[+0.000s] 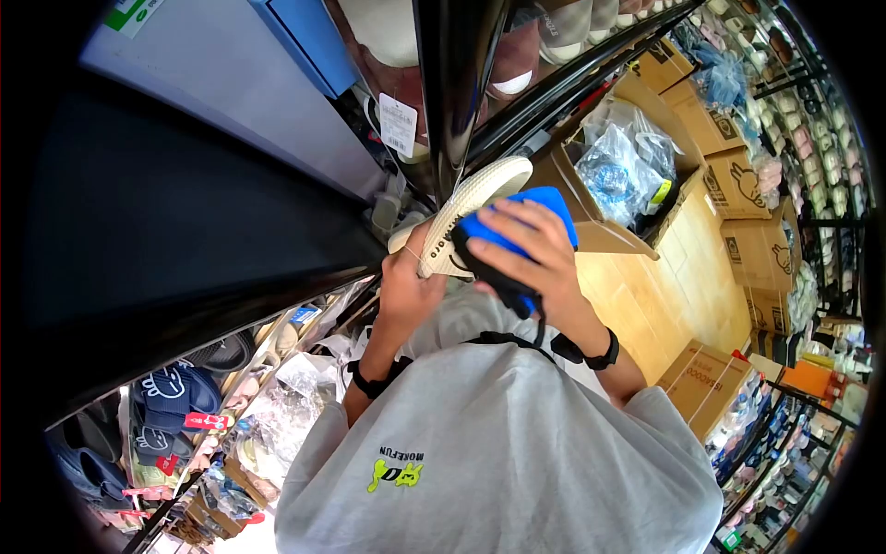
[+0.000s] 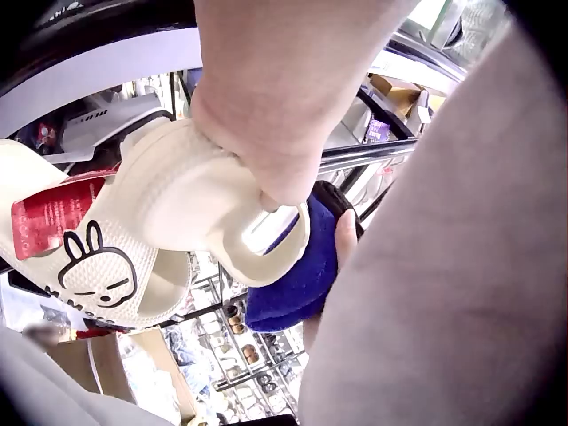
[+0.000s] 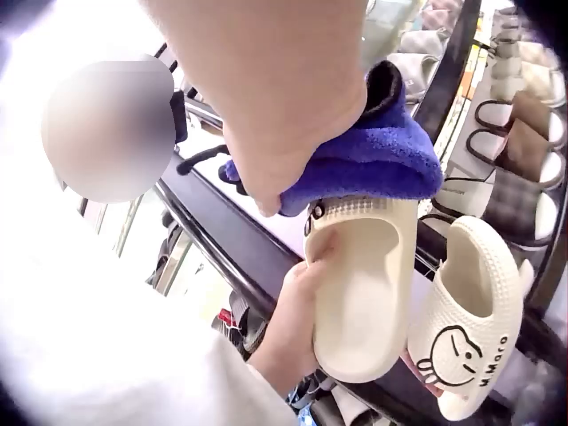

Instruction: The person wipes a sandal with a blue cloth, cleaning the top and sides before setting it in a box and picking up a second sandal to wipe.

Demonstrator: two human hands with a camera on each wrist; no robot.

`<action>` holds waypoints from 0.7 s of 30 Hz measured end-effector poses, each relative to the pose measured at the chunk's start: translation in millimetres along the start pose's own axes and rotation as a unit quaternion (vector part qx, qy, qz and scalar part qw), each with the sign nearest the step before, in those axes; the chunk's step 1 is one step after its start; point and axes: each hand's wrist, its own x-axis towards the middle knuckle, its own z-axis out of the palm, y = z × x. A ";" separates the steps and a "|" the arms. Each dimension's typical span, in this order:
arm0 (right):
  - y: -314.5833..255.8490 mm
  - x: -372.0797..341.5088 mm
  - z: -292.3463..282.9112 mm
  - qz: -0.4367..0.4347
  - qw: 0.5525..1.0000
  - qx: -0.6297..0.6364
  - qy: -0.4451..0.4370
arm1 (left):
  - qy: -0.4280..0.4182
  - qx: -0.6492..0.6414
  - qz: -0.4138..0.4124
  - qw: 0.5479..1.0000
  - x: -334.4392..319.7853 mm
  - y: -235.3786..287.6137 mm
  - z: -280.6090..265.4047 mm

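Note:
My left hand [image 1: 411, 282] grips a cream slide slipper [image 1: 480, 189], its thumb inside the foot opening in the right wrist view. A second cream slipper [image 3: 488, 311], with a drawn rabbit face and black lettering, sits beside it, fingertips of the same hand at its edge. A red tag [image 2: 58, 222] is on this pair. In my right hand [image 1: 537, 254] is a blue plush cleaning mitt [image 3: 382, 160] with a black side and a cord. Its plush lies right at the strap of the first slipper.
A black rack post [image 1: 452, 92] stands just beyond the slippers, with shelved footwear around it. An open carton [image 1: 600, 222] of plastic-wrapped goods sits to the right, near stacked boxes [image 1: 738, 185]. Dark blue slippers [image 1: 171, 397] are on a rack at lower left.

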 end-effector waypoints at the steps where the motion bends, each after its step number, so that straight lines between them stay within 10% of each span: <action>1: 0.7 0.0 1.7 0.032 0.999 0.022 0.031 | 0.001 0.001 -0.010 1.000 1.1 -0.3 0.0; 9: -7.6 -21.7 9.0 -0.071 0.991 -0.098 -0.049 | 0.001 0.000 0.022 1.000 3.9 -0.7 2.2; 15: 4.3 -17.4 9.3 0.043 0.998 -0.001 0.056 | -0.021 0.034 0.007 0.999 10.7 -7.7 -6.0; 21: -14.0 -12.9 12.0 -0.068 0.987 -0.129 -0.064 | -0.023 0.050 0.039 0.998 20.5 -11.2 -5.5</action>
